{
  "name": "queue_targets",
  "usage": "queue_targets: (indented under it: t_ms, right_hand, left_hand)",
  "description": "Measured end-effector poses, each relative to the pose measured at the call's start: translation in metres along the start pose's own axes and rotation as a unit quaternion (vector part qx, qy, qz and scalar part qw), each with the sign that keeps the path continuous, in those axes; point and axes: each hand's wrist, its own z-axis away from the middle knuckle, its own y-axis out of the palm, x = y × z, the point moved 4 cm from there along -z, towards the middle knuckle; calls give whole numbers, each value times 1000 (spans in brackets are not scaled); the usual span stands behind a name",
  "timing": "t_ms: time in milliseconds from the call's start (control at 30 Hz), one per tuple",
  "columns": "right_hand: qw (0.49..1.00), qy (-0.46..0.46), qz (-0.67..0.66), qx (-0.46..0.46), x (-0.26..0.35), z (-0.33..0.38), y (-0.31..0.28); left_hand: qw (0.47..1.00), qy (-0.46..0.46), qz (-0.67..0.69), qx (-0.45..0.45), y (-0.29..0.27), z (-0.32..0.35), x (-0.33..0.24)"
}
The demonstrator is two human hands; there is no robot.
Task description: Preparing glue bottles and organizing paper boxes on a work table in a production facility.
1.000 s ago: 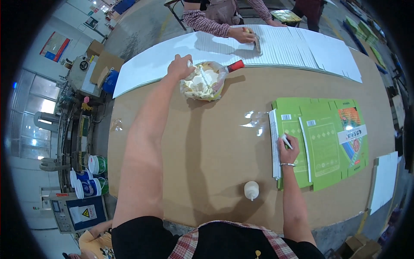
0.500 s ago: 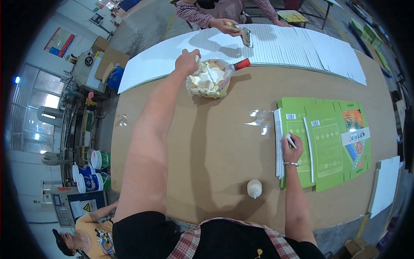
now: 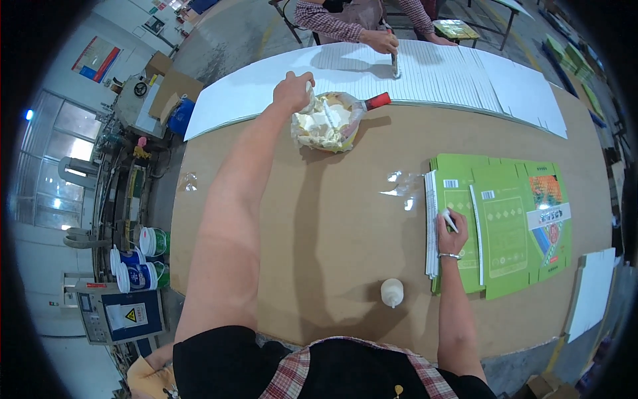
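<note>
A: Start close in. What lies on the brown worktop (image 3: 319, 226) near the person?

B: A small white squeeze bottle (image 3: 391, 292) stands nearest the body, just left of the green printed carton blank (image 3: 512, 226). That flat blank lies on the worktop's right part, with a stack of white sheets (image 3: 431, 223) along its left edge.

A: And the right hand (image 3: 452, 231)?

B: It rests on the blank's left panel, its grip closed around a small white stick-like tool (image 3: 449, 219). I cannot tell what kind of tool it is.

A: Further out?

B: Left of the blank's far corner lies a crumpled scrap of clear film (image 3: 402, 186). Well beyond, the left hand (image 3: 294, 90) is stretched far across, its grip closed on the top of a clear plastic bag (image 3: 325, 123) filled with pale pieces. A red-handled tool (image 3: 373, 102) pokes out behind the bag; its working end is hidden.

A: Past the bag?

B: A long spread of white sheets (image 3: 438, 73) runs across the worktop's far edge. Another person in a plaid sleeve has a hand (image 3: 382, 41) there, pressing something small onto the sheets; it is too small to identify.

A: The room?

B: Far left of the blank, off the worktop's edge, stand white buckets (image 3: 136, 259), a grey control box (image 3: 116, 312), machinery and cardboard boxes on a concrete floor. The view's rim is black and cuts off the right edge.
</note>
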Motion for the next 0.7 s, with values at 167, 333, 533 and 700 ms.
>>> queue_targets:
  t_ms: [167,333,533,700]
  right_hand:
    - [1000,23,-15,6,3,1,1]
    - [1000,22,-4,10,-4,1,2]
    - [1000,28,-5,5,-1,1,1]
    - [1000,3,11,6,4,-1,1]
  left_hand:
    - [1000,1,3,-8,-6,1,0]
    - [1000,6,2,-3,-10,1,-2]
    - [1000,10,-10,-4,-11,1,-3]
    - [1000,-3,15,3,-9,0,3]
